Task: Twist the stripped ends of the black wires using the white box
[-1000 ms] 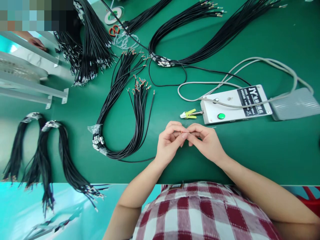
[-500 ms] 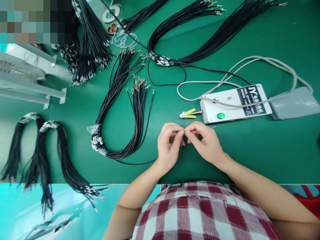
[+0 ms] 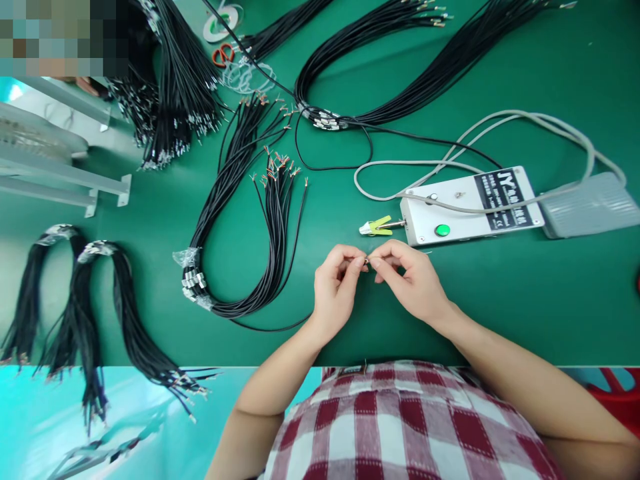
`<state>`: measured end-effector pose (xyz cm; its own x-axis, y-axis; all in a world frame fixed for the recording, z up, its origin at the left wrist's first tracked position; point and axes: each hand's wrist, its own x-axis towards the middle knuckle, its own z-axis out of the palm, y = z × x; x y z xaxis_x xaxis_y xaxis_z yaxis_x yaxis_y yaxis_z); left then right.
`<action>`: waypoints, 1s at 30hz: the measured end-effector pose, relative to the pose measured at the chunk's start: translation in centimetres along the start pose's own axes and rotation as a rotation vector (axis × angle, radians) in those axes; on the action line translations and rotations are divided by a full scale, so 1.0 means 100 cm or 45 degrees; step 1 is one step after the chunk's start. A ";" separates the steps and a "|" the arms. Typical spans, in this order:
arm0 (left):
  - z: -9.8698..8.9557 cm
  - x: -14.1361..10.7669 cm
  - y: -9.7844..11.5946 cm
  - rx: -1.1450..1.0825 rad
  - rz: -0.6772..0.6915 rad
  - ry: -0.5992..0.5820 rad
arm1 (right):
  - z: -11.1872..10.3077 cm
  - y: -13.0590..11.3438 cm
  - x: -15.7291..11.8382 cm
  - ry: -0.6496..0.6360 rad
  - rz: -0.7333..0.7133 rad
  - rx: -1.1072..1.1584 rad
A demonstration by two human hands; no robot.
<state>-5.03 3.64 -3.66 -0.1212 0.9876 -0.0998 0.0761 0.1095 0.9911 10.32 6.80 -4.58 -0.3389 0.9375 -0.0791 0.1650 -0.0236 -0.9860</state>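
Note:
My left hand (image 3: 336,283) is closed in a pinch on the end of a black cable (image 3: 280,330), which runs from the looped bundle (image 3: 260,303) and passes under my left wrist. A tiny copper-coloured wire end (image 3: 367,261) shows between the two hands. My right hand (image 3: 413,277) pinches at that same end, its thumb and forefinger together; the fingertips mostly hide the strands. Just beyond my right hand lies a white box (image 3: 465,190) with a green button (image 3: 443,230) and a rod tipped with a yellow-and-white clip (image 3: 377,227).
Grey cord (image 3: 425,163) loops over the box to a grey pedal (image 3: 590,207). Black cable bundles lie at the back (image 3: 325,80) and left (image 3: 130,313), some over the table edge. Orange-handled scissors (image 3: 223,55) and a tape roll (image 3: 221,25) sit behind. A metal frame (image 3: 65,170) stands left.
My fingertips have drawn slightly apart, so the copper-coloured wire end now shows between them. Both hands stay in nearly the same place. The view has shifted very slightly.

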 end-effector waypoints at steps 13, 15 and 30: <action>-0.019 0.026 0.003 -0.544 -0.297 -0.135 | -0.014 -0.027 -0.002 0.122 -0.584 -0.973; -0.020 0.027 0.004 -0.584 -0.323 -0.172 | -0.008 -0.034 0.002 0.070 -0.683 -1.236; -0.021 0.026 0.004 -0.563 -0.335 -0.170 | -0.022 -0.029 0.013 0.043 -0.781 -1.579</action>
<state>-7.39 5.99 -3.37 0.0493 0.9421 -0.3316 -0.3680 0.3258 0.8709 11.40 8.88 -1.52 -0.6366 0.6938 0.3367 0.7128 0.6960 -0.0866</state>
